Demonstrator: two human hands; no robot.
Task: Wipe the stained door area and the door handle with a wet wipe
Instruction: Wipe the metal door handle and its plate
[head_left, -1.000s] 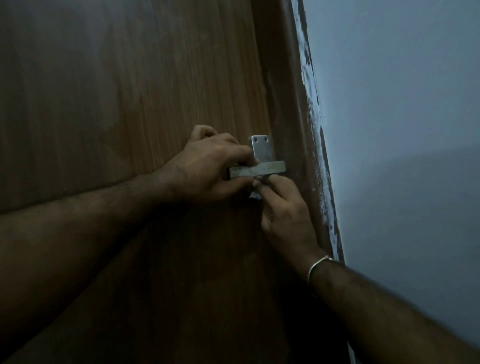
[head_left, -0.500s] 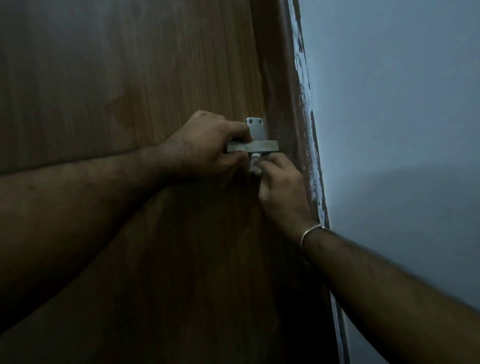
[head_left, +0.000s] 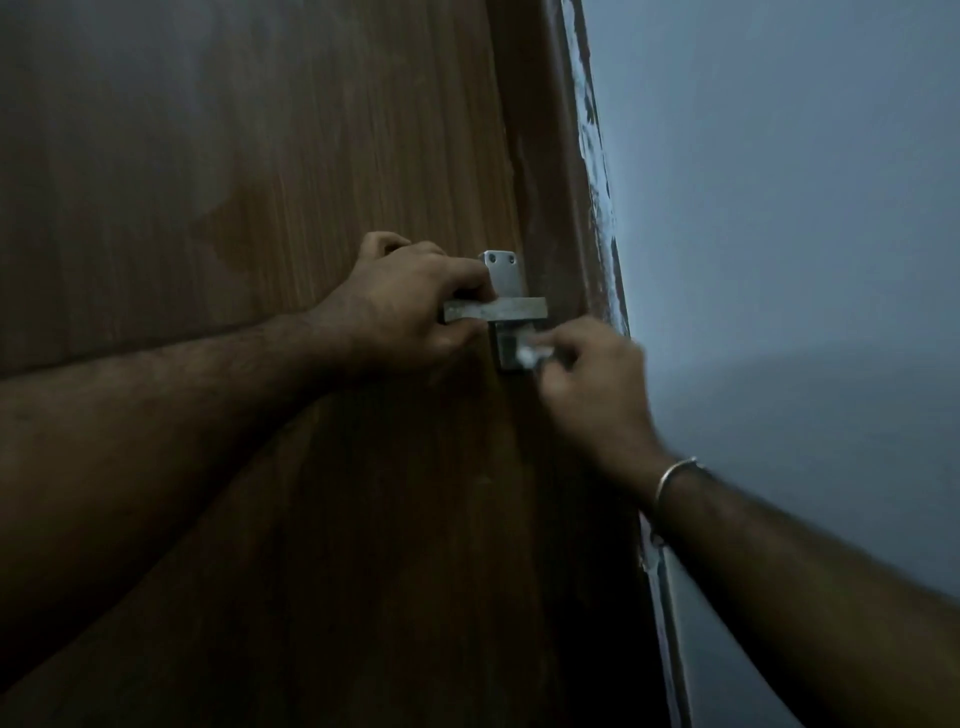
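right hand (head_left: 587, 384): blurred, thin metal bangle (head_left: 675, 475) on wrist, fingers curled, pinching small white wet wipe (head_left: 532, 353) against lower part of handle backplate
left hand (head_left: 405, 317): fingers wrapped round flat grey metal door handle (head_left: 511, 309), lever level
handle location: near right edge of brown wood-grain door (head_left: 260, 182)
door frame (head_left: 550, 156): brown, just right of handle
wall (head_left: 779, 208): pale blue-grey, white smears along frame edge

Wood-grain door (head_left: 260, 156) — brushed-metal handle (head_left: 511, 310)

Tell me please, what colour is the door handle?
Silver-grey metal door handle, seen in the head view.
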